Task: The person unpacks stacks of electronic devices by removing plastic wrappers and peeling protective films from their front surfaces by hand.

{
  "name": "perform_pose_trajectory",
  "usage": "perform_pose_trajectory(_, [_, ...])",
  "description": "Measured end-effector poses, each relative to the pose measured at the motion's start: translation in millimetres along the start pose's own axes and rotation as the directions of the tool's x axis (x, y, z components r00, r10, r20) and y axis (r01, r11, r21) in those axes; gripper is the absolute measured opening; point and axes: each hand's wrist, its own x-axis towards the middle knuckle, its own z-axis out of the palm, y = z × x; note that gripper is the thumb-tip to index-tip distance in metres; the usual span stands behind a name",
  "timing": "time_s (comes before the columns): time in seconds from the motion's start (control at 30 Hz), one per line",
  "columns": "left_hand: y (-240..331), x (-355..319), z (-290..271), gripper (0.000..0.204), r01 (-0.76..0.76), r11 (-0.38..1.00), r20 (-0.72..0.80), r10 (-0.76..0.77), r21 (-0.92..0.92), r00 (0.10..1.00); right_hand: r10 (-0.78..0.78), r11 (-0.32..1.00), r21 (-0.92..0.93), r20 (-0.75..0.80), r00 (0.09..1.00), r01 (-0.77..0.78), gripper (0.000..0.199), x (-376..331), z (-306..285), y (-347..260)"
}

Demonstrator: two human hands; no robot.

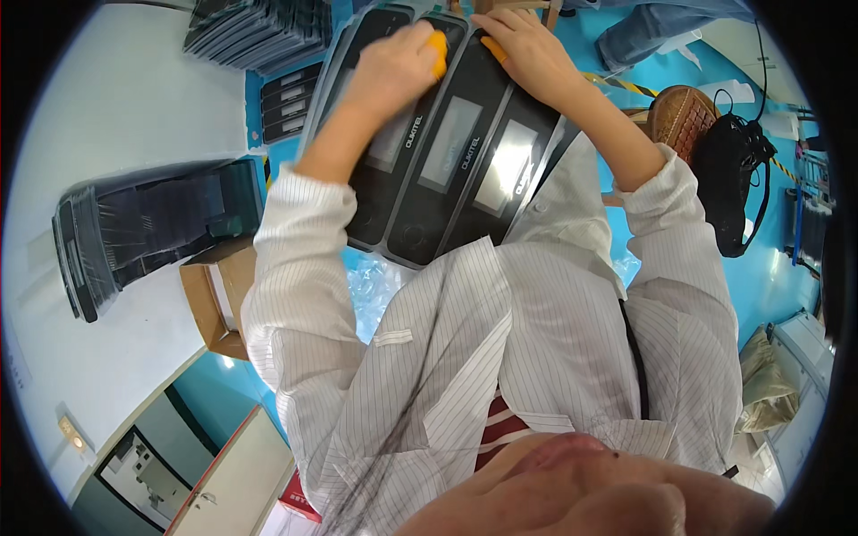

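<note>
In front of me lies a sheet of glossy black panels, set side by side, each with a pale rectangular window. Clear plastic edging shows along their left side. My left hand is over the left panels near their far end, its fingers curled and slightly blurred. A yellow finger cot covers one of its digits; whatever it pinches is hidden. My right hand rests at the far end of the right-hand panels with its fingers stretched out. Another yellow finger cot is on its thumb.
Stacked dark panels stand at the upper left and along the left side. A cardboard box sits below them. Clear plastic film lies by my lap. To the right are a black bag and another person's jeans-clad leg.
</note>
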Motion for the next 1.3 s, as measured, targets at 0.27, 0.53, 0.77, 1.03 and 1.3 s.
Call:
perform_pose_trajectory(0.27, [34,-16,-37,0.021,0.511,0.567,0.191,-0.528,-0.647,0.827,-0.250,0.968,0.065,0.228,0.941,0.242,0.015,10,-19,14])
perform_pose_trajectory(0.53, [29,2,23,0.030,0.396,0.897,0.154,-0.370,-0.196,0.916,-0.251,0.968,0.031,0.237,0.939,0.251,0.020,3,-24,11])
perform_pose_trajectory(0.77, [35,-5,30,0.026,0.343,0.901,-0.010,-0.358,-0.267,0.934,-0.389,0.921,0.053,0.194,0.901,0.386,0.014,12,-28,16])
perform_pose_trajectory(1.03, [44,3,22,0.022,0.316,0.927,-0.059,-0.334,-0.200,0.941,-0.418,0.904,-0.030,0.161,0.894,0.427,0.013,13,-28,20])
perform_pose_trajectory(1.3, [57,19,0,0.039,0.526,0.815,0.183,-0.494,-0.244,0.850,-0.485,0.830,-0.148,0.283,0.828,0.537,0.016,7,-35,17])
